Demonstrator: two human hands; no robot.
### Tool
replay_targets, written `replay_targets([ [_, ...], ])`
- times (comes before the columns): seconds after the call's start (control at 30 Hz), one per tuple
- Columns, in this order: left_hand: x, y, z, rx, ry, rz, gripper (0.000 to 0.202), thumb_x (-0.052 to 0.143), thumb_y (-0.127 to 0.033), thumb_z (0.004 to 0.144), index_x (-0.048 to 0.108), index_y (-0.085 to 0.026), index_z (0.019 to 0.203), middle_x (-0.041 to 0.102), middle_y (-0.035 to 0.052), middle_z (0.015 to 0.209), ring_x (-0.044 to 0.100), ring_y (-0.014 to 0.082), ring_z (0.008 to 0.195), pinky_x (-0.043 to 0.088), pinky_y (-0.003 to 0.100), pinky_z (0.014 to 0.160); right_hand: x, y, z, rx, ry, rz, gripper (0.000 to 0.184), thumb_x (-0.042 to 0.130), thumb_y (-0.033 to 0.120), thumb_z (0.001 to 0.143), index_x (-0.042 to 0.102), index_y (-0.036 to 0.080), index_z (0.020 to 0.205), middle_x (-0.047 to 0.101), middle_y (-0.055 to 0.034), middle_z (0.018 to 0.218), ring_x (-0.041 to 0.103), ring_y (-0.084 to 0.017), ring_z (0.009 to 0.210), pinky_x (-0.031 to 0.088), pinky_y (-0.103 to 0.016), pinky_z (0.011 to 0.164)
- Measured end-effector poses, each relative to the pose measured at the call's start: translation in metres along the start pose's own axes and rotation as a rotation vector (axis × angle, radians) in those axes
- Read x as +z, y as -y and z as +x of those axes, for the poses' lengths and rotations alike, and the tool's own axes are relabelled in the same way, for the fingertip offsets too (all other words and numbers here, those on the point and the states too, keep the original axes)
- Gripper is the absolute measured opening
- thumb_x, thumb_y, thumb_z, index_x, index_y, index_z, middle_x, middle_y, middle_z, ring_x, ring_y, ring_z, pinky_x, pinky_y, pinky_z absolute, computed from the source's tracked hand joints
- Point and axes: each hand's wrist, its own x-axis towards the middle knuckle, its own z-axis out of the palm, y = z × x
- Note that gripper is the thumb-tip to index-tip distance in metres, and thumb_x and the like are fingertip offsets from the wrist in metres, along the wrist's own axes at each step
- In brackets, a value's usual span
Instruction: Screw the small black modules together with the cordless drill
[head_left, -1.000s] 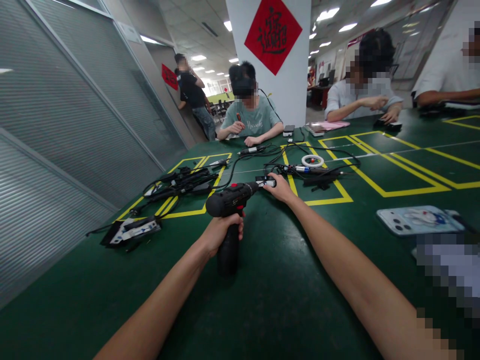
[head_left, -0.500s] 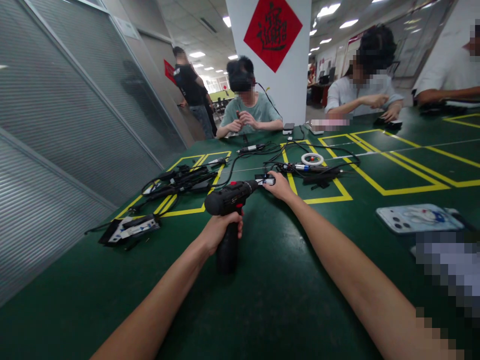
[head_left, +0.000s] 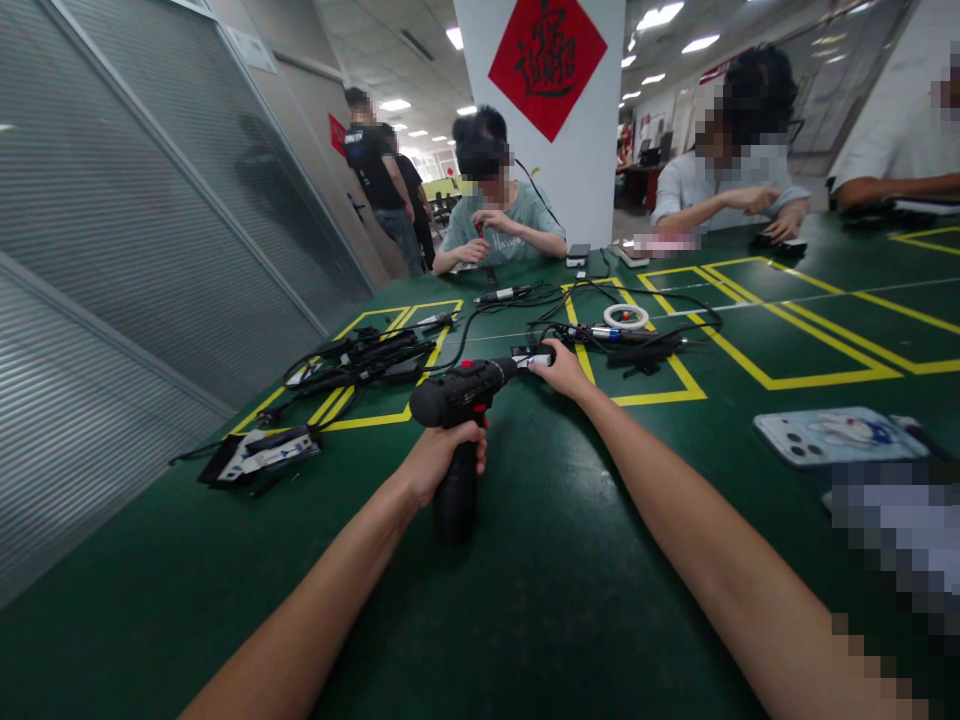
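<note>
My left hand [head_left: 442, 462] is wrapped round the grip of a black cordless drill [head_left: 457, 395] with red buttons. The drill stands upright on the green table, its chuck pointing away and to the right. At the chuck's tip is a small black-and-white piece [head_left: 531, 357], which the fingers of my right hand [head_left: 561, 370] grip from the right. Whether the drill's tip touches that piece, I cannot tell. What kind of thing the piece is does not show clearly.
Tangled black cables and tools [head_left: 367, 360] lie at left, near a black-and-white packet [head_left: 259, 458]. Beyond my right hand are a screwdriver-like tool [head_left: 600, 334] and a white tape ring [head_left: 626, 317]. A phone [head_left: 832, 437] lies at right. Co-workers sit across the table.
My hands and the drill stay nearly in place. Across the table, a co-worker's hand has risen over a red-and-black tool. Standing people in the background have shifted slightly.
</note>
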Motion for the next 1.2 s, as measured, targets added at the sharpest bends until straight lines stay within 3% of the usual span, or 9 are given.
replay_targets([
  [0.27, -0.001, 0.002, 0.001, 0.004, 0.017, 0.004, 0.022, 0.059, -0.024, 0.067, 0.056, -0.013, 0.087, 0.056, 0.0004, 0.061, 0.054, 0.0129, 0.05, 0.044, 0.025, 0.051, 0.003, -0.003, 0.003, 0.063, 0.002, 0.05, 0.067, 0.068, 0.037, 0.071, 0.043, 0.014, 0.128, 0.059, -0.0138, 0.119, 0.058, -0.024, 0.107, 0.042, -0.038, 0.094],
  [0.73, -0.002, 0.003, 0.002, 0.013, 0.014, 0.002, 0.024, 0.06, -0.024, 0.067, 0.057, -0.013, 0.088, 0.056, 0.0004, 0.06, 0.053, 0.013, 0.05, 0.043, 0.025, 0.05, -0.001, 0.003, 0.0, 0.058, -0.021, 0.067, 0.053, 0.068, 0.029, 0.07, 0.052, 0.017, 0.119, 0.064, -0.0108, 0.111, 0.06, -0.025, 0.102, 0.044, -0.039, 0.092],
  [1.2, -0.002, 0.003, 0.001, 0.011, 0.029, 0.002, 0.021, 0.059, -0.023, 0.068, 0.056, -0.013, 0.087, 0.056, 0.0003, 0.062, 0.053, 0.0123, 0.05, 0.043, 0.025, 0.05, -0.005, 0.012, -0.004, 0.076, -0.014, 0.083, 0.053, 0.068, 0.026, 0.071, 0.052, 0.016, 0.12, 0.063, -0.0118, 0.113, 0.06, -0.025, 0.103, 0.043, -0.04, 0.094],
])
